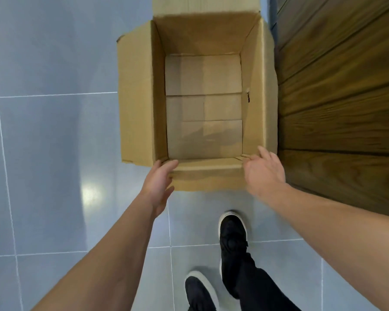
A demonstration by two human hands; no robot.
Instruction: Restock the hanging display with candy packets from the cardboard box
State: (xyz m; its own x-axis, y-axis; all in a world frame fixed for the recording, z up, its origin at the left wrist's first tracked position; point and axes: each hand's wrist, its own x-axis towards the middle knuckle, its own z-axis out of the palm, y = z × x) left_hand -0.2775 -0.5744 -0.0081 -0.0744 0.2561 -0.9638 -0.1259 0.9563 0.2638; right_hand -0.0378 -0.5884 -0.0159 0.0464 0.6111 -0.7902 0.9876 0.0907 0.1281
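Cardboard box (202,104) sits on the grey tiled floor (54,131), mouth facing straight up, its long axis running away from the person. All four flaps are folded outward: the far flap lies flat beyond the box, and the right flap rests against a dark wooden panel (337,97) that stands just beside the box. Only the bare cardboard bottom with its taped seams shows inside.

Both forearms reach forward and down toward the near edge of the box. The left hand (158,184) is at the near left corner, fingers straight and relaxed, fingertips touching the near flap, gripping nothing. The right hand (264,170) is at the near right corner, spread and loose, fingertips at the rim there, also holding nothing.

On the near side of the box, two black shoes (233,239) with white soles stand on the floor.
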